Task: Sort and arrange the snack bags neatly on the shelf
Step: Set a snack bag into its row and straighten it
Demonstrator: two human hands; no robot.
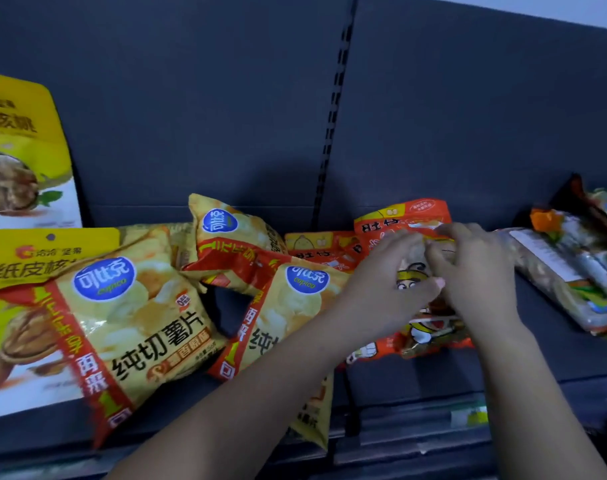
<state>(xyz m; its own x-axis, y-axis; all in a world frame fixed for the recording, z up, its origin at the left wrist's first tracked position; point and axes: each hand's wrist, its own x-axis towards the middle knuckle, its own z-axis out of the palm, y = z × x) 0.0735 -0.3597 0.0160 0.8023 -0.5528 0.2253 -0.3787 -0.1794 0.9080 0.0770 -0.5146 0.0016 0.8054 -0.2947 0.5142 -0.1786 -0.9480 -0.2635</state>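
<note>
Both my hands are on a small snack bag with a cartoon face (421,282), held above orange bags (399,220) that lie flat on the dark shelf (544,355). My left hand (385,282) grips its left side, thumb across the front. My right hand (475,271) pinches its upper right edge. Three yellow Copico potato chip bags lie jumbled to the left: a large one (135,327), one tilted behind (229,244), and one under my left forearm (288,306). Yellow walnut bags sit at far left, one upright (18,150) and one flat (14,306).
Clear-wrapped packets (572,271) lie heaped at the right end of the shelf. A slotted upright rail (333,133) divides the dark back panel. The shelf's front edge carries a price-tag strip (468,415). Bare shelf shows between the orange bags and the right heap.
</note>
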